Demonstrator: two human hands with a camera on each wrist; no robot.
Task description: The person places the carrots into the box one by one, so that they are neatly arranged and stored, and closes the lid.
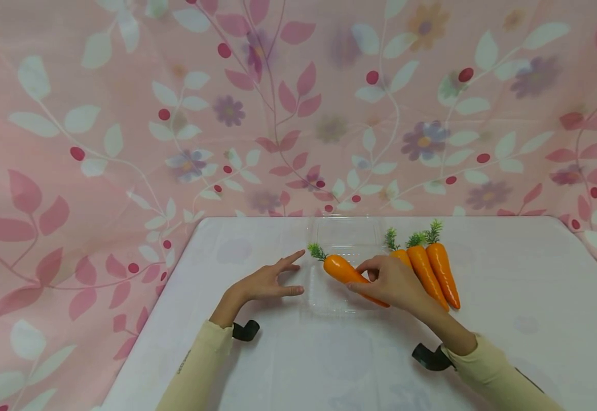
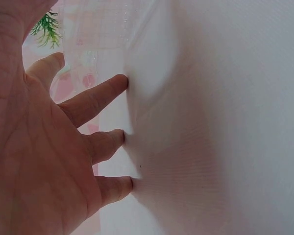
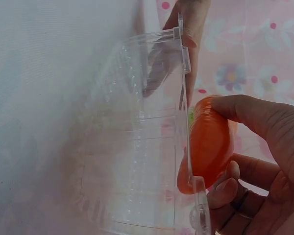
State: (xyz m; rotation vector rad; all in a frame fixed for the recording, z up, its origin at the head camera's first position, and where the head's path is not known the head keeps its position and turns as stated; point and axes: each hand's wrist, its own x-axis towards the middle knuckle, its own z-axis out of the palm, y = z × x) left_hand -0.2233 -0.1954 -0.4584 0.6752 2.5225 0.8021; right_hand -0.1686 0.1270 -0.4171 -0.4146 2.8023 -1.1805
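An orange toy carrot (image 1: 341,268) with a green leafy top is pinched between thumb and fingers of my right hand (image 1: 396,282). It slants over a clear plastic clamshell container (image 1: 324,303), leaves toward the upper left. In the right wrist view, the carrot (image 3: 211,142) is at the container's side rim (image 3: 182,112). My left hand (image 1: 265,282) is just left of the container, fingers spread and holding nothing. The left wrist view shows several of its fingertips (image 2: 121,82) on the white tabletop, with green leaves (image 2: 48,30) beyond.
Three more carrots (image 1: 443,271) lie side by side right of the container, one partly hidden behind my right hand. The container's lid (image 1: 347,231) is folded back toward the far table edge. A pink floral cloth (image 1: 298,114) hangs behind the white table (image 1: 524,285).
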